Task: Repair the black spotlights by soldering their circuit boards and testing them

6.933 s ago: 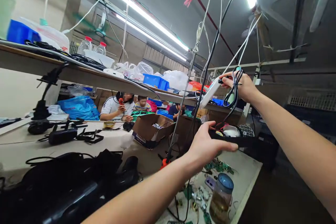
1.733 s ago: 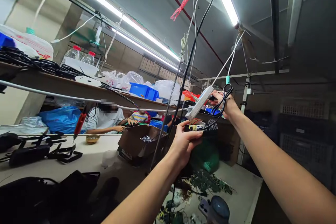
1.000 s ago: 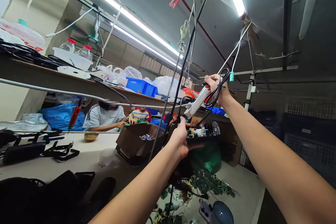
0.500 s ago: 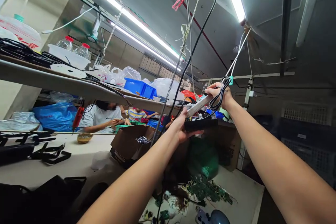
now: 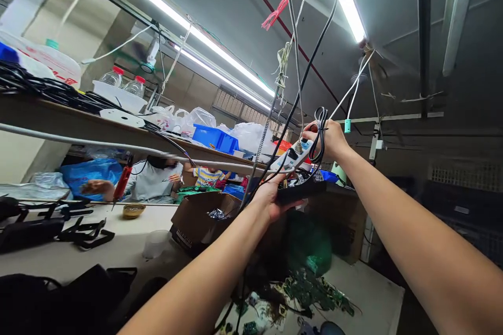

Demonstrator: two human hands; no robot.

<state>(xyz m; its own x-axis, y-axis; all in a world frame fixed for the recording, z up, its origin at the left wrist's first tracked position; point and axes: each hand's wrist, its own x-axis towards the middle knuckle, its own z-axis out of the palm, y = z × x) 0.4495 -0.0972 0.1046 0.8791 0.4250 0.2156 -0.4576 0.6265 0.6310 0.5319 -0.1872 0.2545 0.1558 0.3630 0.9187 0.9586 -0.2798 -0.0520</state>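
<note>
Count two of the wearer's hands, left hand (image 5: 269, 198) and right hand (image 5: 332, 138), one power strip (image 5: 283, 163), one black housing (image 5: 302, 192) and one bundled cable (image 5: 321, 128) mid-frame, three lit tubes (image 5: 348, 5) up top, two red-capped bottles (image 5: 135, 86) upper left, and one red tool (image 5: 123, 183), one bowl (image 5: 133, 211) and two visible co-workers (image 5: 155, 180) left of centre.

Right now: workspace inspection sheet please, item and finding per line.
Surface: pale tabletop, parts scattered over it.
Things at hand: black housing, open on top; white power strip with plugs in it.
Clutter: green circuit boards, small bowl, open cardboard box.
Hands: left hand holds the black housing; right hand at the strip's upper end, exact grip unclear.
Cables: tied black cable at the right hand; more black cables on the shelf.
Surroundings: blue bin, lit ceiling lamp, person across the table.
</note>
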